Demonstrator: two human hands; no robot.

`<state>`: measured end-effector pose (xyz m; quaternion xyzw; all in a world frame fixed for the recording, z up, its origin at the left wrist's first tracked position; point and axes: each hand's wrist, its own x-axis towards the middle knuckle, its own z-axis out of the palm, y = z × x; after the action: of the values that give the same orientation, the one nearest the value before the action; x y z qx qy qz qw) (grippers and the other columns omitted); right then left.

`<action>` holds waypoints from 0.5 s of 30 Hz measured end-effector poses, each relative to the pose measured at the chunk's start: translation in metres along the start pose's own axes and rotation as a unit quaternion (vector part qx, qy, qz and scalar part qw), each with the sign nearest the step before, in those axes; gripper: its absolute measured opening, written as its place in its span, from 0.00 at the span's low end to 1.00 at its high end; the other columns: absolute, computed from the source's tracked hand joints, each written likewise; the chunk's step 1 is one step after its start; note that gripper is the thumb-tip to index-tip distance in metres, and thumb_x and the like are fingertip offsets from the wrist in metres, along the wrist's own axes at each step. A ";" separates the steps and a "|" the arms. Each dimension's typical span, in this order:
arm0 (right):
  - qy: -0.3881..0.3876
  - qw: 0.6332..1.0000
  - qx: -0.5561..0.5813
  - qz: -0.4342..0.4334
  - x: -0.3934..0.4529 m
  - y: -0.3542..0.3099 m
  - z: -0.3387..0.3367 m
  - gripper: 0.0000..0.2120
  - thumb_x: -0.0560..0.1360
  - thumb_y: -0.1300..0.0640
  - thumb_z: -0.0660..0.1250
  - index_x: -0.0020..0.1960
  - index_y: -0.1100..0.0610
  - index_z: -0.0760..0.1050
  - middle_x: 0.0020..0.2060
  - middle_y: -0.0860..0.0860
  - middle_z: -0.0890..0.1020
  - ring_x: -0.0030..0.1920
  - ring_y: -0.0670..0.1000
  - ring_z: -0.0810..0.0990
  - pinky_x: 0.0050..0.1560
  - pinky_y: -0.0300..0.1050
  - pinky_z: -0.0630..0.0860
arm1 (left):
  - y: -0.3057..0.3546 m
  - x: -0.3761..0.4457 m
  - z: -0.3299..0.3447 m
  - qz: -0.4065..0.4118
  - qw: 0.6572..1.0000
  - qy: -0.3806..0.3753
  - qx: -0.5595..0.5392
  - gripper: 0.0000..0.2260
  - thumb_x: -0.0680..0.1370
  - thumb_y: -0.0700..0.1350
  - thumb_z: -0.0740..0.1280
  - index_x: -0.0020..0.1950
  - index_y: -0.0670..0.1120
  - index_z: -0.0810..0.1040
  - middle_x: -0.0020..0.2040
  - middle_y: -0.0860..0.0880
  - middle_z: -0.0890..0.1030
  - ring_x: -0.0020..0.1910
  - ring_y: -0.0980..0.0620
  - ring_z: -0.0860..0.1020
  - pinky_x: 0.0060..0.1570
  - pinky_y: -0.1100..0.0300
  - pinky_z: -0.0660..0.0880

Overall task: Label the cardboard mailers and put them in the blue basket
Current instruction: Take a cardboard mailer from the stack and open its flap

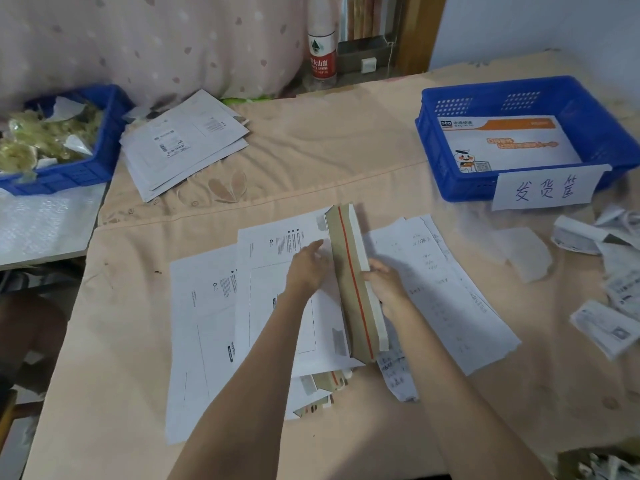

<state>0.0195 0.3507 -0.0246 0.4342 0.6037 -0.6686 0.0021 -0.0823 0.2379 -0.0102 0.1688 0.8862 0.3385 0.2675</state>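
My left hand (306, 263) lies flat, fingers straight, on the mailer (277, 289); my right hand (386, 284) pinches its raised flap (356, 282). Loose sheets underneath could slide and skew the fold. Open counter (329, 150) beyond leads to the blue basket (450, 188), far right.

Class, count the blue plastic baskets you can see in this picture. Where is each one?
2: one blue basket at the far right, holding a mailer; another at the far left, full of packets.
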 end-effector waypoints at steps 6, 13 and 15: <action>-0.030 0.999 0.000 -0.022 0.008 -0.017 0.007 0.12 0.77 0.66 0.61 0.52 0.52 0.78 0.52 0.51 0.83 0.49 0.50 0.81 0.53 0.47 0.78 | 0.005 0.037 -0.044 0.027 0.988 0.085 0.129 0.31 0.75 0.45 0.69 0.76 0.49 0.60 0.75 0.43 0.58 0.72 0.42 0.62 0.66 0.49 0.65; -0.086 0.993 0.018 -0.078 0.007 -0.053 -0.009 0.15 0.78 0.69 0.58 0.64 0.65 0.73 0.43 0.40 0.75 0.41 0.34 0.73 0.38 0.20 0.67 | 0.015 0.047 -0.078 0.042 0.974 0.182 0.129 0.47 0.64 0.64 0.68 0.78 0.53 0.51 0.78 0.46 0.51 0.77 0.46 0.46 0.74 0.44 0.44; -0.090 0.992 0.007 -0.093 0.008 -0.059 -0.011 0.14 0.78 0.69 0.58 0.61 0.60 0.75 0.43 0.39 0.76 0.39 0.32 0.75 0.37 0.20 0.68 | 0.014 0.044 -0.088 0.065 0.961 0.233 0.136 0.46 0.59 0.69 0.60 0.75 0.52 0.59 0.73 0.47 0.63 0.76 0.47 0.53 0.73 0.45 0.45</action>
<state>-0.0102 0.3803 0.0194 0.3142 0.6340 -0.7066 -0.0088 -0.1679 0.2244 0.0394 0.1771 0.9488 0.2616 0.0053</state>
